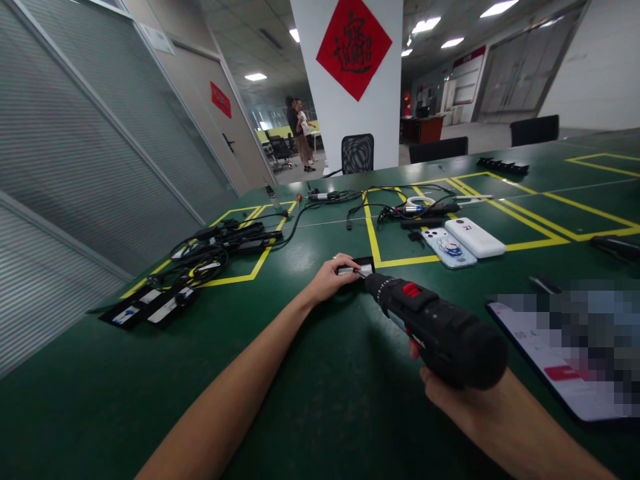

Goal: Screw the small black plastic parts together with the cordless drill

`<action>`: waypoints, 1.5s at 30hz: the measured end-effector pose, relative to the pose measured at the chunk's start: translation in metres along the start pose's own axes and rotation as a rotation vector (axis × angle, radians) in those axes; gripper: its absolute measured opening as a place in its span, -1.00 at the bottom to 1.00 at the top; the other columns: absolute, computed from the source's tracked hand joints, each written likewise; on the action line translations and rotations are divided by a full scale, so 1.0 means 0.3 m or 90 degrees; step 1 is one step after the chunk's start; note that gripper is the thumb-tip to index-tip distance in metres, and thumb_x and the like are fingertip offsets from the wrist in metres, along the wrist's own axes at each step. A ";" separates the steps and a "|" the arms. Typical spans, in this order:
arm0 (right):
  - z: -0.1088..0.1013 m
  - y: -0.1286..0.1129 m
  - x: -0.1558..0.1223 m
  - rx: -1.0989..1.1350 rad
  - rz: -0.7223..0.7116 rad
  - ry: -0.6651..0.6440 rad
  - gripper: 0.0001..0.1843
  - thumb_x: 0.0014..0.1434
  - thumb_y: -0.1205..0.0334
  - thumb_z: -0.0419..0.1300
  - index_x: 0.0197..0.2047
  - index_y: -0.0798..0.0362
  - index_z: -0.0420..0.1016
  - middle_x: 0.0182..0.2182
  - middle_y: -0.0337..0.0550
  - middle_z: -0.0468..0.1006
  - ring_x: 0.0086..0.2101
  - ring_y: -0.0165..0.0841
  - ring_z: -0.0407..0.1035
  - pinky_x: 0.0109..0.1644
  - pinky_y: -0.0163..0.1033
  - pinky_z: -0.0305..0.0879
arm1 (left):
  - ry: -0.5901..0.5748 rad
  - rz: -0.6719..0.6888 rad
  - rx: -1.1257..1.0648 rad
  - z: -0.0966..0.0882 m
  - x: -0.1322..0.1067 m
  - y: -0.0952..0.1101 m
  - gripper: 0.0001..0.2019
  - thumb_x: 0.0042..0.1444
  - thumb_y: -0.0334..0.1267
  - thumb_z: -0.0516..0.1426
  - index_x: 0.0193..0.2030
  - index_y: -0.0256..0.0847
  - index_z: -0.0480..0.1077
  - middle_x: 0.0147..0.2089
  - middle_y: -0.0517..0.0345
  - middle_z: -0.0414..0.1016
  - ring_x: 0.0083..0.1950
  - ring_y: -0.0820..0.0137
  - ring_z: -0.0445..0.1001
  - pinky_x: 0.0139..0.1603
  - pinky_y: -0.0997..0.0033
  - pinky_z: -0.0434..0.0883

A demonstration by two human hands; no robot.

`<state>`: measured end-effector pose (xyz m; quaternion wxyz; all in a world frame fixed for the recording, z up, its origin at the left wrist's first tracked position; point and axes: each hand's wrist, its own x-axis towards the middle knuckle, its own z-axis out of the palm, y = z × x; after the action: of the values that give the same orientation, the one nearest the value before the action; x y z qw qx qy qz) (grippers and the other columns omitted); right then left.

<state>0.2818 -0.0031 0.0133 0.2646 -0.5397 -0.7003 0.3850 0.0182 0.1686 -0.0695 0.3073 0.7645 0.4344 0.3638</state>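
My right hand (pixel 457 400) is wrapped around the handle of a black cordless drill (pixel 430 320) with a red switch on top. Its bit points forward and left, and the tip reaches the small black and silver part (pixel 367 269) lying on the green table. My left hand (pixel 333 279) has its fingers closed on that part, holding it against the tabletop close to the bit. Most of the part is covered by the fingers and the drill, so its exact kind cannot be made out.
Bundled black cables (pixel 225 247) and flat black pieces (pixel 145 307) lie left. Further back are more cables (pixel 410 210), a patterned phone (pixel 449 247) and a white power bank (pixel 475 237). A tablet (pixel 540 353) lies right. Two people (pixel 300 130) stand far behind the table.
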 end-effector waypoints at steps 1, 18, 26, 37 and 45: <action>0.003 0.004 -0.002 0.004 0.016 0.005 -0.64 0.05 0.16 0.12 -0.06 0.03 0.46 -0.25 -0.13 0.59 -0.24 -0.23 0.48 -0.16 -0.19 0.41 | 0.001 0.000 0.000 0.000 0.000 -0.001 -0.79 -0.01 -0.20 0.19 -0.21 -0.18 0.47 -0.07 0.09 0.36 0.02 0.28 0.33 0.10 0.27 0.22; 0.014 0.000 -0.005 0.020 -0.004 0.046 -0.63 0.01 0.13 0.15 -0.09 0.01 0.46 -0.29 -0.13 0.60 -0.26 -0.22 0.49 -0.17 -0.20 0.41 | -0.004 -0.003 -0.018 -0.002 -0.001 -0.006 -0.80 0.00 -0.22 0.20 -0.21 -0.19 0.47 -0.06 0.09 0.34 0.01 0.30 0.33 0.07 0.33 0.23; 0.005 0.005 -0.005 0.008 0.051 0.006 -0.78 0.02 0.12 0.12 -0.28 -0.01 0.50 -0.42 -0.21 0.60 -0.41 -0.29 0.48 -0.33 -0.27 0.41 | -0.007 -0.009 -0.017 -0.006 -0.005 0.000 -0.78 0.01 -0.21 0.19 -0.19 -0.19 0.48 -0.06 0.07 0.36 0.03 0.29 0.33 0.09 0.31 0.21; 0.015 0.012 -0.007 0.030 -0.018 0.018 -0.72 0.01 0.20 0.12 -0.17 0.00 0.47 -0.28 -0.16 0.59 -0.26 -0.26 0.49 -0.19 -0.24 0.43 | 0.000 -0.017 -0.022 -0.004 -0.002 -0.012 -0.77 0.00 -0.20 0.19 -0.19 -0.19 0.48 -0.05 0.08 0.36 0.03 0.28 0.33 0.09 0.29 0.22; 0.023 0.040 -0.007 0.017 0.031 0.020 -0.72 0.03 0.14 0.12 -0.17 0.02 0.45 -0.25 -0.14 0.58 -0.25 -0.25 0.48 -0.23 -0.24 0.43 | -0.007 -0.029 -0.033 -0.009 -0.003 -0.005 -0.76 -0.01 -0.19 0.20 -0.18 -0.18 0.49 -0.01 0.06 0.35 0.08 0.26 0.30 0.12 0.29 0.19</action>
<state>0.2836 -0.0054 -0.0004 0.2729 -0.5590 -0.6778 0.3920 0.0149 0.1688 -0.0693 0.3376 0.7482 0.4407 0.3634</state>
